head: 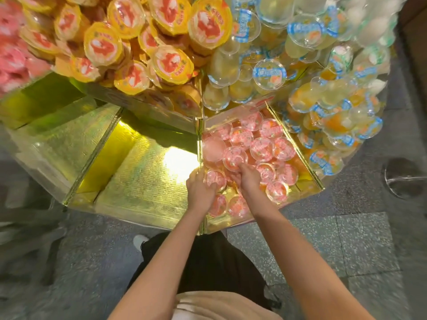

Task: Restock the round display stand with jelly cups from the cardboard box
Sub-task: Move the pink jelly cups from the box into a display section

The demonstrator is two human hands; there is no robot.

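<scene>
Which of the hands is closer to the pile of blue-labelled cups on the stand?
Right. The right hand is in the pink-cup compartment, nearer the blue-labelled cups; the left hand is at that compartment's far edge.

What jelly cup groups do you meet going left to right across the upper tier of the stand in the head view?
Pink jelly cups → yellow-lidded jelly cups → clear cups with blue labels.

Print is showing on the blue-banded lids of the clear cups, on the yellow lids and on the pink cup lids, but it is blurring out; no word, brand or number is reading legibly.
</scene>
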